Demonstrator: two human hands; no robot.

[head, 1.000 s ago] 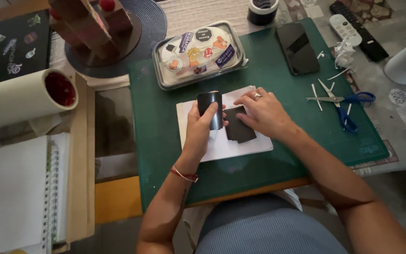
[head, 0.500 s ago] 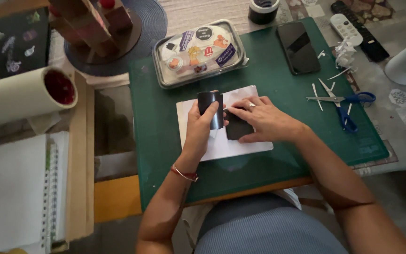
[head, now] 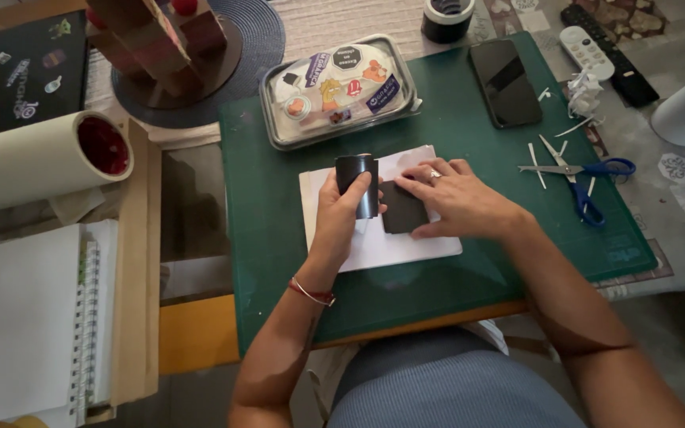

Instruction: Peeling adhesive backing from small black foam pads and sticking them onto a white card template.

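A green cutting mat [head: 469, 261] and spiral notebook [head: 33, 317] lie on the table [head: 200, 333].

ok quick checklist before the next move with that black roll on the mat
1. Left hand grips the black roll upright: ok.
2. Right hand presses the black piece flat on the white sheet: ok.
3. Sheet lies fully on the green mat: ok.
4. Scissors lie apart from both hands, on the mat's right side: ok.
5. Phone and sticker-covered tin sit clear of the sheet: ok.
6. Whether the piece is joined to the roll: cannot tell, the thumb hides the seam.
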